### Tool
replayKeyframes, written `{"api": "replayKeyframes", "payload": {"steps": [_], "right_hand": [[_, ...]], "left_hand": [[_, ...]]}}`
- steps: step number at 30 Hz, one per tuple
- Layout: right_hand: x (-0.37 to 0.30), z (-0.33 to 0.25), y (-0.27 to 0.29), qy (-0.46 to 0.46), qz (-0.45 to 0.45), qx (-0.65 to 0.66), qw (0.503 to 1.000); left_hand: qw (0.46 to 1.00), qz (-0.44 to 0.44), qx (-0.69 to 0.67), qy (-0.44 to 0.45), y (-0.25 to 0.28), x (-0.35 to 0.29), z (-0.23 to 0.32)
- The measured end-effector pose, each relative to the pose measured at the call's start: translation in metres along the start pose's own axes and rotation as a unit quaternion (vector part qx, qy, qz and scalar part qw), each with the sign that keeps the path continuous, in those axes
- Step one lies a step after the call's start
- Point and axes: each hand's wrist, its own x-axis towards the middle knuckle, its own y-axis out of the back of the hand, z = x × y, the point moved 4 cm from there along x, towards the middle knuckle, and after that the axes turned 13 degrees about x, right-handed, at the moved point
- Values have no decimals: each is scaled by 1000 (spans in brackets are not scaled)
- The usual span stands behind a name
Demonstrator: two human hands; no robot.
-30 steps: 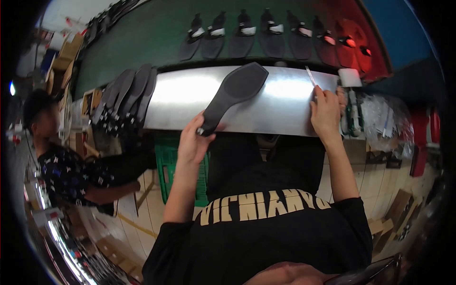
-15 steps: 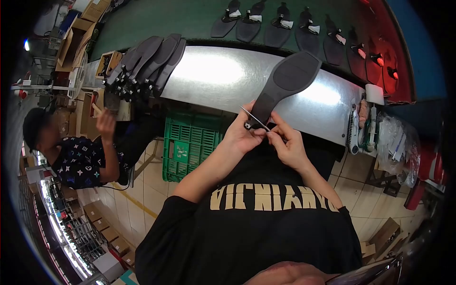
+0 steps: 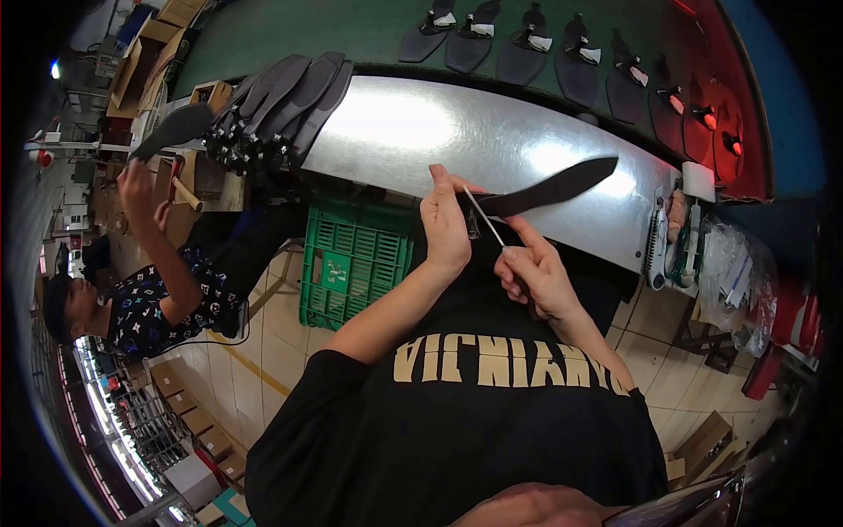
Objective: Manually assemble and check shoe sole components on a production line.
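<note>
Above the metal bench's near edge, a dark flat sandal is turned nearly edge-on, its toe end pointing right. My left hand is closed on its other end, the thumb raised and the other fingers mostly hidden behind. In my right hand a thin, silvery rod-like tool is pinched, slanting up and left past the small black strap part of the sandal. My right forefinger reaches up close beneath the sole; whether it touches cannot be told.
A pile of dark sandals lies at the bench's left end. More sandals stand in a row on the green belt beyond the metal bench. A green crate is below; a co-worker sits left. Hand tools hang right.
The sandal has turned from sole-up to nearly edge-on. My left thumb has lifted, and my right hand has shifted slightly down and right with the rod. The co-worker now raises a dark sole.
</note>
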Motion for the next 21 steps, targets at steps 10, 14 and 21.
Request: {"api": "replayKeyframes", "payload": {"steps": [10, 14, 21], "right_hand": [[-6, -18, -2, 203, 18, -293, 934], [-11, -23, -21, 329, 40, -445, 832], [-13, -28, -32, 361, -6, -485, 796]], "left_hand": [[993, -32, 55, -103, 11, -5, 23], [988, -59, 70, -123, 12, -6, 28], [913, -117, -284, 269, -5, 9, 12]]}}
